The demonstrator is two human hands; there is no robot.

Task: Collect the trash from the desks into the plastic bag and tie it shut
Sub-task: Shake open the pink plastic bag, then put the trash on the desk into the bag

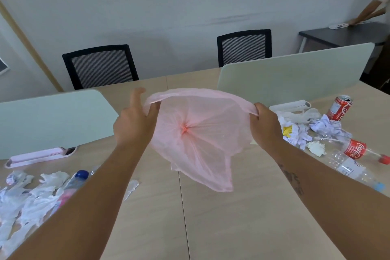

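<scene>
A thin pink plastic bag [198, 133] hangs in the air over the desk, its mouth stretched wide toward me. My left hand [133, 124] pinches the rim on the left, and my right hand [266, 126] grips the rim on the right. Trash lies on the right side of the desk: a red cola can [339, 107], crumpled paper [325, 126], a clear cola bottle [348, 147] and another clear bottle [354, 172]. On the left lie white gloves [31, 196] and a blue-capped bottle [76, 181].
Pale green divider panels [295, 73] stand on the wooden desk [232, 217]. A pink power strip [40, 157] lies at the left, a white one [291, 106] at the right. Two black mesh chairs [101, 65] stand behind. A person leans on a dark table [341, 35] at far right.
</scene>
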